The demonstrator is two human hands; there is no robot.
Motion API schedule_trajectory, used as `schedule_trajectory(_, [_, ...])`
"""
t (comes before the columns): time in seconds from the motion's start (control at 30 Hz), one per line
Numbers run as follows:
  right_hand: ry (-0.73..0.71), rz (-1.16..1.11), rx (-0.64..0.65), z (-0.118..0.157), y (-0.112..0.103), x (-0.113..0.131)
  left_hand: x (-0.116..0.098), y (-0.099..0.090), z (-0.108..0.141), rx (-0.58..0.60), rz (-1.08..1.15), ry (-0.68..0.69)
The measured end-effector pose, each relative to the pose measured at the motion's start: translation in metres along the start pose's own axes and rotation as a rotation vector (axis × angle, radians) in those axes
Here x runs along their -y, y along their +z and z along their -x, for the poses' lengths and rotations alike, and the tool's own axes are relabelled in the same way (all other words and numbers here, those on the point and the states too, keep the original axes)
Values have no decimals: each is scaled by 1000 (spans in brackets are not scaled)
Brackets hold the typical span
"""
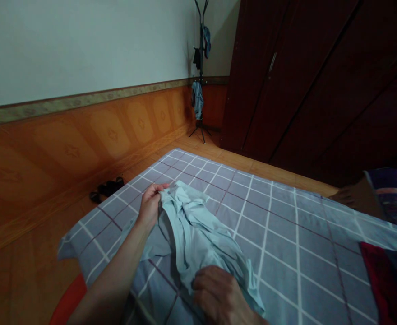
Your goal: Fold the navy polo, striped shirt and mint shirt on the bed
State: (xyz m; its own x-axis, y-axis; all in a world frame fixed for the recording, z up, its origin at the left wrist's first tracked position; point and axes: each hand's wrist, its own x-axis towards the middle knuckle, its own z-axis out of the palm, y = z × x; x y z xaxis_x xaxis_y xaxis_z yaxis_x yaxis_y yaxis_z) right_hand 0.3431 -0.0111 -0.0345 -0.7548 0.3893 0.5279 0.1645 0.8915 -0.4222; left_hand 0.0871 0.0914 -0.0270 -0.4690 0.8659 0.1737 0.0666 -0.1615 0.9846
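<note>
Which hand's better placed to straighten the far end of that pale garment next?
Likely your left hand: it pinches the garment near that end, while your right hand is lower down.

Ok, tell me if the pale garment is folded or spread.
Neither: the garment is loosely bunched, with creases and uneven edges.

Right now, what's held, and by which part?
A pale garment: the left hand pinches its far left edge; the right hand is at its near end, grip unclear.
</note>
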Motion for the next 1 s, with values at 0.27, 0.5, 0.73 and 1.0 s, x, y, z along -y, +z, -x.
schedule_trajectory(0.27, [344, 172, 182, 9, 9, -2, 15, -12, -8, 190, -290, 124])
schedule_trajectory(0.5, [607, 457, 98, 10, 6, -21, 19, -16, -5, 476, -654, 239])
schedule_trajectory(0.73, [823, 119, 168, 8, -30, -4, -1, 3, 30, 709, -764, 152])
schedule_trajectory(1.0, [811, 114, -82, 33, -144, 6, -52, 78, 44, 758, -44, -64])
